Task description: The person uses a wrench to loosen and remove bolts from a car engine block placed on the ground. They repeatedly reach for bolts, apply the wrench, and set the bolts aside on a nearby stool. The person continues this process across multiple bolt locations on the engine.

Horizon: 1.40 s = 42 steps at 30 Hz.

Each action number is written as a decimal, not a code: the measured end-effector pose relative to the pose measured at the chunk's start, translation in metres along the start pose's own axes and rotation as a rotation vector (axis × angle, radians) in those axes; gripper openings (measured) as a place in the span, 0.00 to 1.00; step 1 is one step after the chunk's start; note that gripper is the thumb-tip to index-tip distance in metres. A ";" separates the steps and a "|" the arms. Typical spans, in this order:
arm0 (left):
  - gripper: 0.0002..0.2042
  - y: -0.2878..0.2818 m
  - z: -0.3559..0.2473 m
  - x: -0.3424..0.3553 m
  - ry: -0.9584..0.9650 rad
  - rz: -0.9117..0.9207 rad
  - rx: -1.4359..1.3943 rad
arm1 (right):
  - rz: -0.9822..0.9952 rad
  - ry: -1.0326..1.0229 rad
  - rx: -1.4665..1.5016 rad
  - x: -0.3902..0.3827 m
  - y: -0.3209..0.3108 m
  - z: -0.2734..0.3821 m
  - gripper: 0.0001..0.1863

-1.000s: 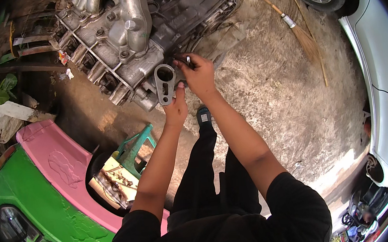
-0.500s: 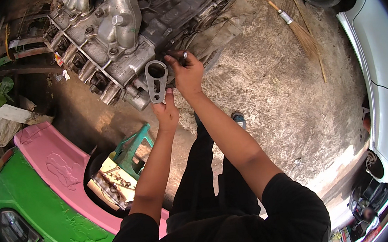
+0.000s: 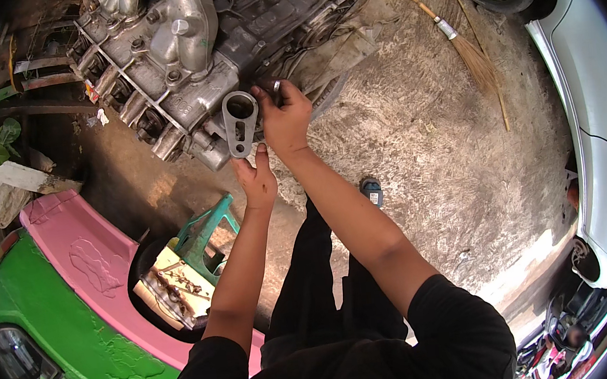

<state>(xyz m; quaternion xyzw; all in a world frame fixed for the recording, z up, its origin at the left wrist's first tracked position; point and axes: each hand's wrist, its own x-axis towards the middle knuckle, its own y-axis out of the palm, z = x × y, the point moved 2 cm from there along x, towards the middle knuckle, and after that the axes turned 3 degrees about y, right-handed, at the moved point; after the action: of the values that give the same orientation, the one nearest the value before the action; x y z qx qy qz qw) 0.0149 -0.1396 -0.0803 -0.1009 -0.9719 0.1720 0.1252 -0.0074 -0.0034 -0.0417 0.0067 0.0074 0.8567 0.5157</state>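
Note:
A grey metal link arm [image 3: 232, 132], with a large round hole at its far end and smaller openings below, is held up in front of the engine. My left hand [image 3: 255, 182] grips its near end, thumb along the right side and the other fingers mostly hidden behind. My right hand [image 3: 287, 122] is closed beside the arm's right edge, its thumb and forefinger near the ring end. It wears a ring, and the fingertips look dark. Whatever those fingers hold, if anything, I cannot make out. Behind the arm lies the greasy metal engine [image 3: 186, 91].
A straw broom [image 3: 471, 61] lies on the rough concrete floor [image 3: 450, 174]. A silvery-white car [image 3: 597, 99] stands at right. At left are a green and pink car body [image 3: 80, 242], a green plastic stool [image 3: 208, 233] and a cream box of metal parts [image 3: 193, 279].
My right hand has shifted slightly left, staying by the link arm's ring end. The link arm and my left hand have risen a little in the picture; my left hand still grips it.

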 end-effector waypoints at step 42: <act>0.10 -0.018 0.021 0.005 -0.004 -0.011 0.059 | 0.566 0.377 -0.084 0.032 -0.013 0.008 0.16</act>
<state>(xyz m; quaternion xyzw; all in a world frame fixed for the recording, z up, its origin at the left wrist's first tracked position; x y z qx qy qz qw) 0.0011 -0.1613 -0.0921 -0.0915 -0.9672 0.1999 0.1272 -0.0112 0.0310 -0.0340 -0.1709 0.0653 0.9516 0.2468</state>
